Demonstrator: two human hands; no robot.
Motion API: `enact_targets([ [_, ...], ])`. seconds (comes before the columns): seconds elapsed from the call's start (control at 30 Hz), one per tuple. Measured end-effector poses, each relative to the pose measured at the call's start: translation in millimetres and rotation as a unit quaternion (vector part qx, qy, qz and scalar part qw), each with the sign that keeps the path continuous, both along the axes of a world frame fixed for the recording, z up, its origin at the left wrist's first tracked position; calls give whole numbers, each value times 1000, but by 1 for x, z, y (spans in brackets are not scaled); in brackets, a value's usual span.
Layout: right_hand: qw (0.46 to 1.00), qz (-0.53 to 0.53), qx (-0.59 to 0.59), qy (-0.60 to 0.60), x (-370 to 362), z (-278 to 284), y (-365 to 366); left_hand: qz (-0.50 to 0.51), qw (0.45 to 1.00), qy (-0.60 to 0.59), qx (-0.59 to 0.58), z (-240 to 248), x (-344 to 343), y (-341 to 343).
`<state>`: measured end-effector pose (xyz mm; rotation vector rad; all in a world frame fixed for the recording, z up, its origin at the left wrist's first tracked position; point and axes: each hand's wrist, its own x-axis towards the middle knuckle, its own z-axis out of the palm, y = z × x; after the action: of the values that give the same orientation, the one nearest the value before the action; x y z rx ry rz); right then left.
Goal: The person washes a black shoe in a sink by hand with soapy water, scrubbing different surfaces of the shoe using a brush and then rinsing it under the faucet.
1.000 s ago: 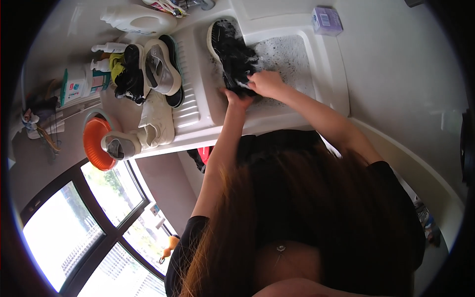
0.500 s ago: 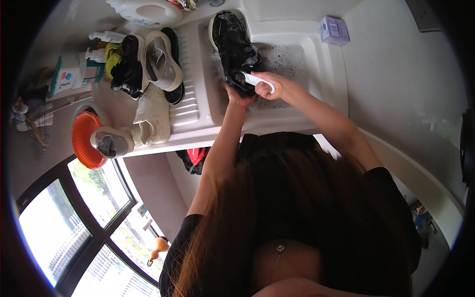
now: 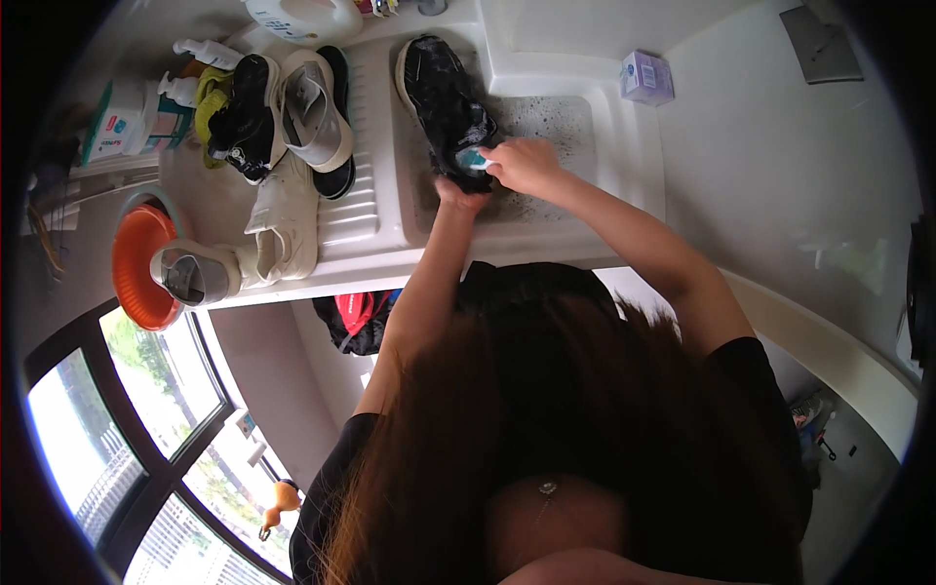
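Note:
A black shoe (image 3: 444, 93) with a pale sole edge and soapy foam on it is held over the white sink basin (image 3: 406, 210). My left hand (image 3: 461, 194) grips its near end from below; some of those fingers are hidden under the shoe. My right hand (image 3: 526, 164) is closed around a white scrub brush (image 3: 474, 159) with blue-green bristles, which lies against the shoe near its opening. Most of the brush handle is covered by my fingers. Suds and dark water show in the basin beside the shoe.
Left of the basin, a ribbed drainboard (image 3: 366, 219) borders several shoes, including a grey-and-white one (image 3: 317, 122) and a white one (image 3: 283, 219). An orange basin (image 3: 136, 263) stands at the left edge. A purple box (image 3: 646, 78) sits on the right ledge.
My right hand has turned over the brush, so its bristles now show and its handle loop is hidden. The shoe has shifted slightly in the picture, as has the whole view.

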<state>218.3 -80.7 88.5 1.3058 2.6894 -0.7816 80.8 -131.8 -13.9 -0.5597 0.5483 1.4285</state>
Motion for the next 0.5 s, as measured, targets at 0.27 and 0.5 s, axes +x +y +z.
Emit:
enact_targets([
  [0.27, 962, 88, 255, -49, -9, -16, 26, -18, 1000, 11, -11, 18, -3, 3],
  [0.5, 996, 57, 45, -50, -30, -2, 1, 19, 1000, 19, -2, 13, -11, -8],
])
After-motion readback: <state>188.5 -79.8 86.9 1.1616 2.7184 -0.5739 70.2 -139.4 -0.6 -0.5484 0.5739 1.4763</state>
